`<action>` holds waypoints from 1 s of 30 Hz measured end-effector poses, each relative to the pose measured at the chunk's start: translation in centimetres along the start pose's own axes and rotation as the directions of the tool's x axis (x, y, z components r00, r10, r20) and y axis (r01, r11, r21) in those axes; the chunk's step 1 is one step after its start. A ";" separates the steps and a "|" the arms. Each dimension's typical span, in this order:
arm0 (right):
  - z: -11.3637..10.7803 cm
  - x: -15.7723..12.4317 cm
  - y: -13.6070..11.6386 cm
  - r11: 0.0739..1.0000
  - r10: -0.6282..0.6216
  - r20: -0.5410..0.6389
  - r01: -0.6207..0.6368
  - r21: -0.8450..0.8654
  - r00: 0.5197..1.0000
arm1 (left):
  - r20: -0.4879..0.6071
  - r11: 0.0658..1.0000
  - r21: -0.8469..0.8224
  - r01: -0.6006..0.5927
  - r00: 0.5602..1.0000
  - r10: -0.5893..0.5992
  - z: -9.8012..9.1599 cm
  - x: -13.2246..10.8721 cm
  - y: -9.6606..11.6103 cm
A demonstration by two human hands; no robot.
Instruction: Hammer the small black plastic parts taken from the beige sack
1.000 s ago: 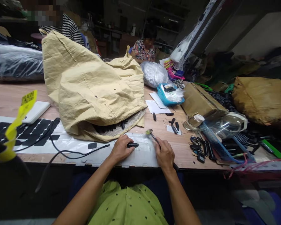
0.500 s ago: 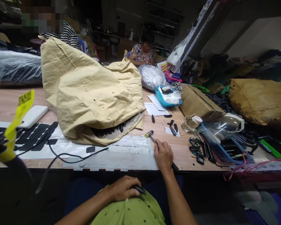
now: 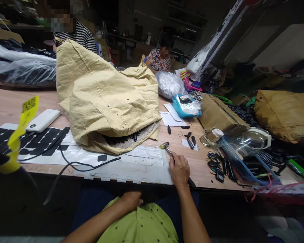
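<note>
My right hand is closed round the handle of a small hammer, whose yellowish-and-metal head rests by the edge of the mat; the black handle end sticks out below the hand. My left hand is low in front of the green shirt, under the table edge. Its fingers are mostly hidden, so anything in them does not show. The whitish plastic mat lies along the front edge. Behind it a large beige sack lies with its mouth towards me, black pieces showing inside.
Several black pieces and papers lie right of the sack. Keys, a blue basket and a clear jug stand further right. A white power bank and black cable lie left. Two people sit across.
My left hand has drawn lower, and the black object seen in it earlier is out of sight. The view has shifted slightly; my right hand keeps its hold on the hammer.
</note>
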State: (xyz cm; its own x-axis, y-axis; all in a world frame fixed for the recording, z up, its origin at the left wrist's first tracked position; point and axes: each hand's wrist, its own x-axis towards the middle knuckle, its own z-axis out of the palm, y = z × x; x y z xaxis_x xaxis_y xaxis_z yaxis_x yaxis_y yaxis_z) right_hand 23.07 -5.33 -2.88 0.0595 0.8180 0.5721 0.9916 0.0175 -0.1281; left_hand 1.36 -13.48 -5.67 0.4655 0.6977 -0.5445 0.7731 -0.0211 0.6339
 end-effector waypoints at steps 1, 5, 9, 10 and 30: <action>0.0 0.0 0.0 1.000 0.002 0.002 -0.002 -0.001 1.000 | 0.020 0.999 0.034 -0.022 1.000 0.021 -0.6 -0.8 1.1; 0.0 0.0 0.0 1.000 0.009 0.012 -0.009 -0.008 1.000 | -0.173 0.974 -0.026 -0.224 0.961 0.216 -5.4 -2.1 5.9; 0.1 0.0 0.0 1.000 0.001 0.010 -0.001 -0.019 1.000 | -0.593 0.999 -0.009 -0.034 0.805 0.022 -12.4 -0.3 7.5; 0.2 0.0 -0.1 1.000 -0.002 0.011 0.003 -0.022 1.000 | -0.664 0.998 -0.006 0.068 0.746 -0.055 -13.9 0.4 7.3; -0.4 0.3 -0.9 0.999 0.043 0.064 -0.043 0.011 0.997 | -0.784 0.967 0.055 0.248 0.611 -0.112 -14.7 -1.7 4.7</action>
State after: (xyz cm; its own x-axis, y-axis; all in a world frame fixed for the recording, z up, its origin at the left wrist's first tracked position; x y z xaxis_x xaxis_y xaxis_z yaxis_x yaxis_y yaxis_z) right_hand 22.24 -5.38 -2.28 0.0943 0.8532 0.5130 0.9868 -0.0120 -0.1614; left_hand -2.11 -4.26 6.33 -0.1397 0.9898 0.0266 0.8870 0.1132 0.4477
